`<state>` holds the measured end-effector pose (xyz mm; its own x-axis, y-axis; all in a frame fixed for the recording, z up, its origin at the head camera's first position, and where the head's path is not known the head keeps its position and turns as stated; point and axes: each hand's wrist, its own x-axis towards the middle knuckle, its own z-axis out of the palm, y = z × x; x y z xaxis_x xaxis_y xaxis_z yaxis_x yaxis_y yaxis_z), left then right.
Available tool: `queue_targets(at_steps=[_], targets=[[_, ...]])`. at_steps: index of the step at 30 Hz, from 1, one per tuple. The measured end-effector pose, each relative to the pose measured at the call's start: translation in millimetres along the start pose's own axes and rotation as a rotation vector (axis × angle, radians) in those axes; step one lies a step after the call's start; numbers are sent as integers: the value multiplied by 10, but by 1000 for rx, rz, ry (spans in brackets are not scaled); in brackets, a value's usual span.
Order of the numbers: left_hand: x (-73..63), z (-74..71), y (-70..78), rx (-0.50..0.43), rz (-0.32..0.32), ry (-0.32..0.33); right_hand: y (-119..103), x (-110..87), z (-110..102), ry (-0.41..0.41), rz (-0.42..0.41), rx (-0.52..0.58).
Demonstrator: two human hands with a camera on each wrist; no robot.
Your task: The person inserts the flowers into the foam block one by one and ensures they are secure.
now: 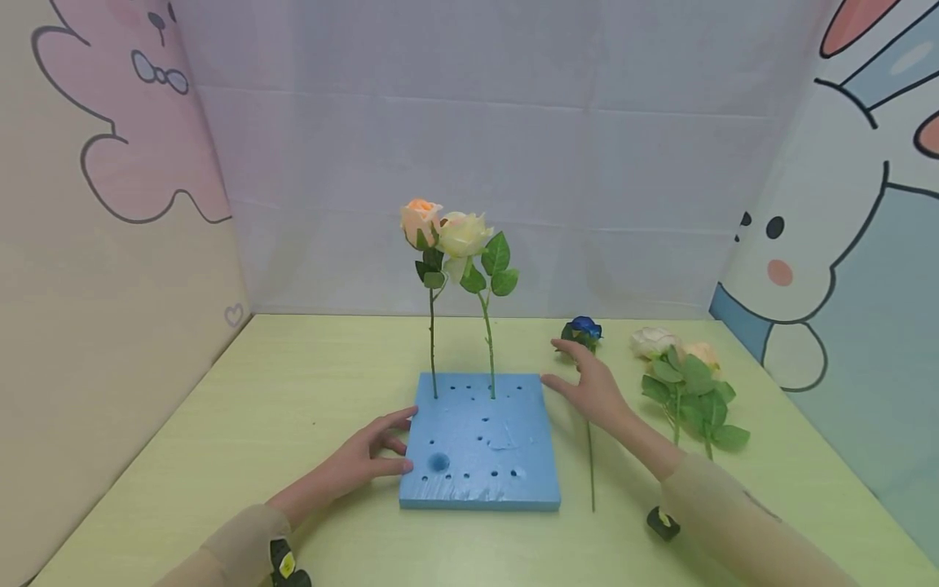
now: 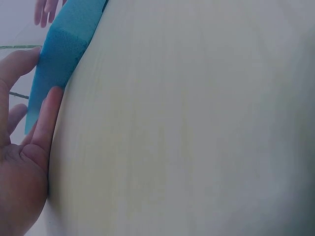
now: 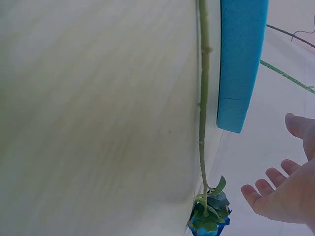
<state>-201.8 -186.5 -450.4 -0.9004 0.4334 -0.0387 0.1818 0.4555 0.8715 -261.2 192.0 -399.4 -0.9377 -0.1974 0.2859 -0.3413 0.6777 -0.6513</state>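
A blue foam block with several holes lies on the table. Near its far edge a peach rose and a cream rose stand upright, their stems in holes. My left hand touches the block's left side with fingers and thumb extended, as the left wrist view also shows. My right hand hovers past the block's far right corner, fingers spread and nothing in them. Beneath it a blue rose lies on the table, its long stem running alongside the block's right side.
Right of the blue rose lie a white rose and a pale peach rose with green leaves. A light cloth wall closes the table's back, and cartoon-printed panels stand at both sides.
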Motion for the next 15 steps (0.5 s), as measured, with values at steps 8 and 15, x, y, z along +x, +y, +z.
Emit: queue_targets(at_steps=[8,15], targets=[[-4,-7,-6,-22,16,-10,83,-100,-47,-5,49,-36],[-5,-3,1,-20,4,-5,109,-141,-116,-25,80,-79]])
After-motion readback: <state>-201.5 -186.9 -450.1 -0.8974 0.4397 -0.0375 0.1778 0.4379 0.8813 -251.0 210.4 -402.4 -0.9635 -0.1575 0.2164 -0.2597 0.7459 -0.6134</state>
